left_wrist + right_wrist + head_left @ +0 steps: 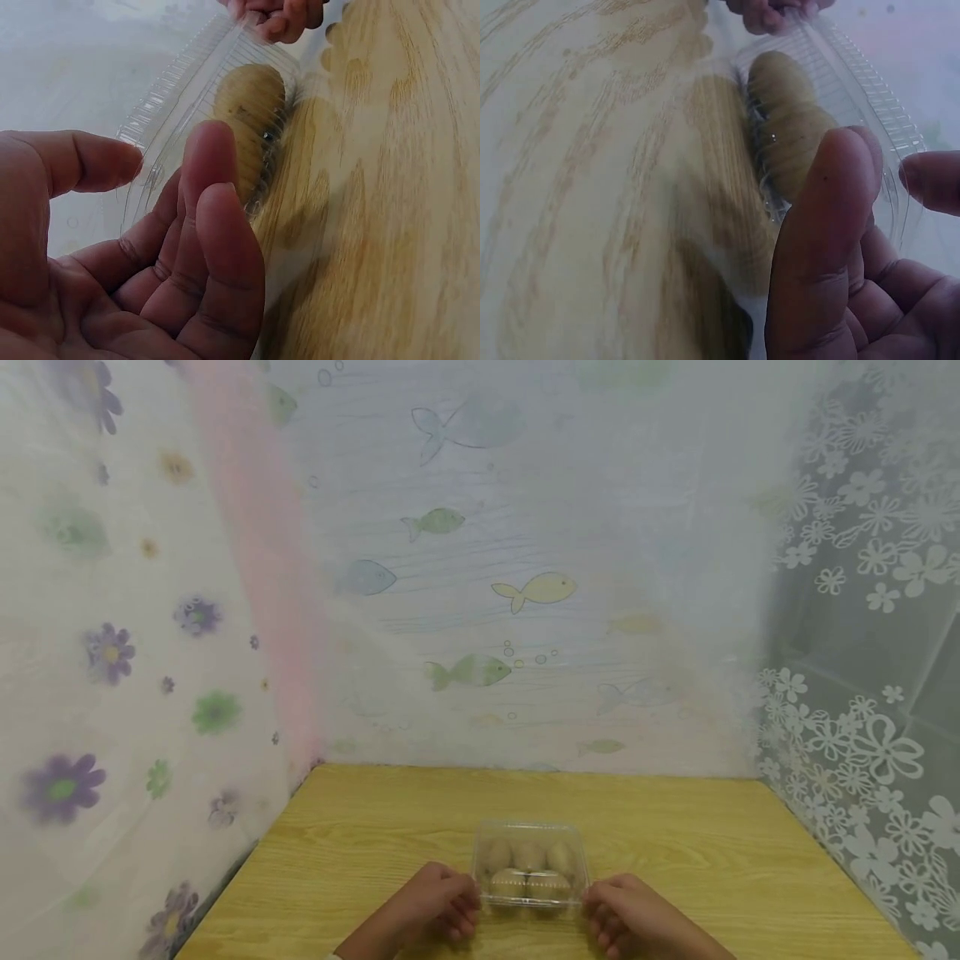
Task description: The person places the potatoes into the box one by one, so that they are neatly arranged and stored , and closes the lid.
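Note:
A clear plastic clamshell container [531,906] sits on the wooden table, its lid down. Inside lie several light-brown oval pieces [529,854] that look like small potatoes. At the near left corner my left hand [442,897] pinches the container's rim, the thumb against the edge in the left wrist view. My right hand [626,910] does the same at the near right corner. The left wrist view shows the ribbed lid edge [161,105] close to the thumb. From the right wrist, two of the brown pieces [791,135] show through the ribbed wall.
The wooden table [360,827] extends around the container. Behind it hangs a pale sheet printed with fish [637,527]. A flowered sheet [112,710] lines the left side, and a white-flower-patterned translucent panel [862,693] stands at the right.

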Demonstrator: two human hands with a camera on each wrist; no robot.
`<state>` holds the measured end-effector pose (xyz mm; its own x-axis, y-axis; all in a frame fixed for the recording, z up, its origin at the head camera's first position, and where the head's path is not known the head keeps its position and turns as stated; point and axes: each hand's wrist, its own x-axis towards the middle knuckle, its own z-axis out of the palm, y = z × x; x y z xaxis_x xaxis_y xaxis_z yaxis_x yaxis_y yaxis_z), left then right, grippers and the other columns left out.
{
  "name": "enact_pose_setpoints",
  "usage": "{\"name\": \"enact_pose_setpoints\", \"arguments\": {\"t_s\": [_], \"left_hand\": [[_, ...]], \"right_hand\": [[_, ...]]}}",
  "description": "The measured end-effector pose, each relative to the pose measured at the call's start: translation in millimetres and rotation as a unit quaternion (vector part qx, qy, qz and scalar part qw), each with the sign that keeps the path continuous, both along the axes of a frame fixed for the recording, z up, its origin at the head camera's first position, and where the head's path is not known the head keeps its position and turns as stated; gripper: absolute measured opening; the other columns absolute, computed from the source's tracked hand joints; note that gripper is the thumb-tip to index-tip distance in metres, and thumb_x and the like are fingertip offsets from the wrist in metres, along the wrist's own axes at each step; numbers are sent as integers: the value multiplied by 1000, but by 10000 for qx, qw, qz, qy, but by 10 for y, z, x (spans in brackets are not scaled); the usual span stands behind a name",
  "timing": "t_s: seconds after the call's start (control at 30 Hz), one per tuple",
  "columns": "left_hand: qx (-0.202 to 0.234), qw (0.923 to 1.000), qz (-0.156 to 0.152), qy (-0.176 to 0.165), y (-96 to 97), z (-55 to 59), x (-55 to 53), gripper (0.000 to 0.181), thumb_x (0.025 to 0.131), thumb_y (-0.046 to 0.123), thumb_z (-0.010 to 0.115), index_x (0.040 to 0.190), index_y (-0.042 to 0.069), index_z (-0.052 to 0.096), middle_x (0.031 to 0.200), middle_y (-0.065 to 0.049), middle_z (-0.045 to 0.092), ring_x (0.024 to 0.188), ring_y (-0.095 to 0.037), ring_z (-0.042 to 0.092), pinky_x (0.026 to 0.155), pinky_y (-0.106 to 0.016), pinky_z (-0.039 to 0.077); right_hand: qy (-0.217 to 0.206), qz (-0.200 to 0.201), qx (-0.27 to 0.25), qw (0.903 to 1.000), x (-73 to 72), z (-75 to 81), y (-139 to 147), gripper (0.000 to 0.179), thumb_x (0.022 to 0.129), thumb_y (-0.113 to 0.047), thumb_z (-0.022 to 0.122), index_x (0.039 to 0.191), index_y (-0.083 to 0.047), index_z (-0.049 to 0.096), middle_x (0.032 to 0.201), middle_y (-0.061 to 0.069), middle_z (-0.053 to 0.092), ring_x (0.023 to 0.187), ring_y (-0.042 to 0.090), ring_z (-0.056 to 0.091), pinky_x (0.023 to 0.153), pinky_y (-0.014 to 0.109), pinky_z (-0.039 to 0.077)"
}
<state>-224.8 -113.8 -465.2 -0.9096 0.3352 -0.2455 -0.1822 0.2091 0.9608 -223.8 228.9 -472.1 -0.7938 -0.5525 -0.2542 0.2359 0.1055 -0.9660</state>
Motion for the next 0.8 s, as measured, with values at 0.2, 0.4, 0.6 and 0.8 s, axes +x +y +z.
{"name": "enact_pose_setpoints", "arguments": {"t_s": [0.2, 0.4, 0.6, 0.8], "left_hand": [[61, 9999, -12, -87, 21, -8, -3, 23, 88, 19, 66, 78, 0, 73, 63, -2, 68, 50, -9, 64, 46, -19, 53], [56, 9999, 39, -143, 20, -17, -5, 22, 87, 20, 66, 77, 2, 74, 62, -1, 67, 49, -8, 63, 45, -18, 52], [71, 9999, 19, -141, 16, -26, -14, 22, 88, 19, 65, 78, 2, 74, 63, 0, 67, 49, -7, 62, 46, -18, 52], [53, 9999, 26, -132, 15, -27, -11, 23, 89, 19, 64, 80, 0, 74, 63, 0, 67, 49, -7, 62, 46, -18, 51]], "right_hand": [[12, 55, 55, 10000, 8, 8, -12, 28, 100, -26, 56, 91, -4, 71, 73, -3, 65, 56, 5, 56, 50, 19, 49], [346, 34, 113, 9993, -4, -15, -35, 27, 99, -22, 56, 88, -3, 70, 66, -4, 61, 54, 5, 51, 48, 18, 43], [420, 71, -24, 9991, -7, -25, -30, 25, 99, -19, 56, 88, -2, 70, 64, -6, 58, 52, 3, 47, 47, 15, 39], [336, 99, -162, 9993, -13, -34, -23, 25, 100, -19, 56, 87, -3, 71, 64, -7, 58, 52, 2, 45, 47, 14, 39]]}}
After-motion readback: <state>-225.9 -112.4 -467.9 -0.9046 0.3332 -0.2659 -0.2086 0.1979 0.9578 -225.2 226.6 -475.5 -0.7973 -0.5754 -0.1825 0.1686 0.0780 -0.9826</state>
